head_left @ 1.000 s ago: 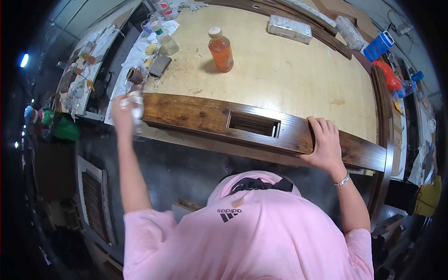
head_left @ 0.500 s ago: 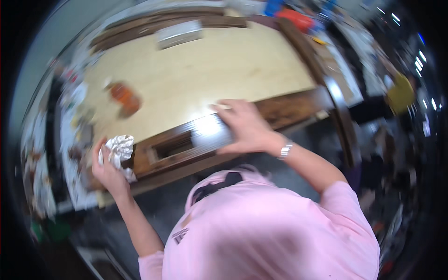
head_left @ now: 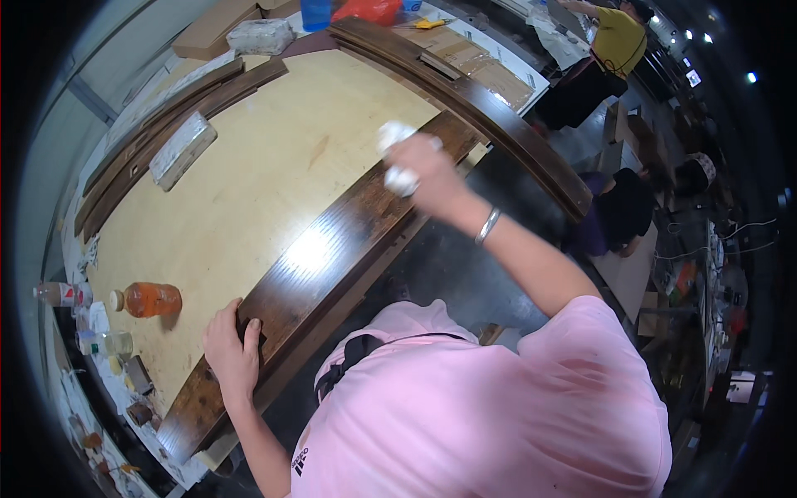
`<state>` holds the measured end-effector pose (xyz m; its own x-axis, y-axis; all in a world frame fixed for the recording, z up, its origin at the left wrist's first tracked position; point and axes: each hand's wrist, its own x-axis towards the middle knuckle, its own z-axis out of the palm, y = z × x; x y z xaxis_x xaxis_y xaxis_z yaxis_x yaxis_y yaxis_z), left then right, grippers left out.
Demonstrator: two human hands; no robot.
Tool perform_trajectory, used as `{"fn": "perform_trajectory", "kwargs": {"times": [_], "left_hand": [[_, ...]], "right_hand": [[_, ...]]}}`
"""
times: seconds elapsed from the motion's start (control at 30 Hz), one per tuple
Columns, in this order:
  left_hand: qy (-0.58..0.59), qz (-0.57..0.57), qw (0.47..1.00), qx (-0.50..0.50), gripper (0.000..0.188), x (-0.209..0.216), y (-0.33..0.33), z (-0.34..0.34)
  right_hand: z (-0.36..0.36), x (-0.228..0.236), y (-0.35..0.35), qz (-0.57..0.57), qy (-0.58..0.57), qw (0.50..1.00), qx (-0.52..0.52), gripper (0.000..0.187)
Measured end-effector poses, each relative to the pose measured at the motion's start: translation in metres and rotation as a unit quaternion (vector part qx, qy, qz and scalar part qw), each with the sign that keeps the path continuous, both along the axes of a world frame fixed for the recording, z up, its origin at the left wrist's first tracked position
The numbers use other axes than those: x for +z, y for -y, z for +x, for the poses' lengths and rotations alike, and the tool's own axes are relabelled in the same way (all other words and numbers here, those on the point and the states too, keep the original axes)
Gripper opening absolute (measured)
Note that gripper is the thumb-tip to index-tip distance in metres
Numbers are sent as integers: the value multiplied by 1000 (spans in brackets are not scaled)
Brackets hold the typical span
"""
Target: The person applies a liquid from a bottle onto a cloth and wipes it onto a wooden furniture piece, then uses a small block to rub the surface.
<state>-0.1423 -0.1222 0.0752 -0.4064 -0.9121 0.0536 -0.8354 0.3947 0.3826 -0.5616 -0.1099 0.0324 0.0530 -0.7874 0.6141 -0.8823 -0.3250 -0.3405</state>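
Dark brown plank (head_left: pixel 307 257) diagonal on counter (head_left: pixel 249 199), lower left to upper centre; hands apart: left hand (head_left: pixel 232 353) on plank, grip unclear, right hand (head_left: pixel 427 173) clutching white cloth (head_left: pixel 397 135); wiping seems underway, remainder impossible to judge

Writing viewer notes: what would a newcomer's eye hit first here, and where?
First, the long dark-brown board running diagonally across the middle, with a bright glare on it. Next, the blurred right hand with a white wad near its upper-right end, and the left hand resting toward its lower-left end. Then the bottle of orange liquid on the pale tabletop, at left.
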Motion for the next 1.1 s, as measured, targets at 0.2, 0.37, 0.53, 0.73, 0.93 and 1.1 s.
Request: {"fn": "perform_trajectory", "kwargs": {"times": [0.2,0.37,0.53,0.73,0.93,1.1], "left_hand": [[-6,1,1000,4,38,-3,-4,6],[14,41,999,17,43,-1,-1,-1],[-250,-59,965,-44,75,17,-16,-54],[-277,-50,952,-122,54,-3,-10,-64],[-438,-25,892,112,51,-21,-11,51],[-389,7,916,99,62,-22,-20,50]], "right_hand": [[-146,18,18,220,33,933,-284,28],[-116,44,7,0,274,929,-247,38],[63,64,3,111,524,840,87,39],[137,63,-13,186,247,912,270,103],[75,20,-22,186,-45,976,103,106],[107,13,-21,165,-118,976,85,92]]}}
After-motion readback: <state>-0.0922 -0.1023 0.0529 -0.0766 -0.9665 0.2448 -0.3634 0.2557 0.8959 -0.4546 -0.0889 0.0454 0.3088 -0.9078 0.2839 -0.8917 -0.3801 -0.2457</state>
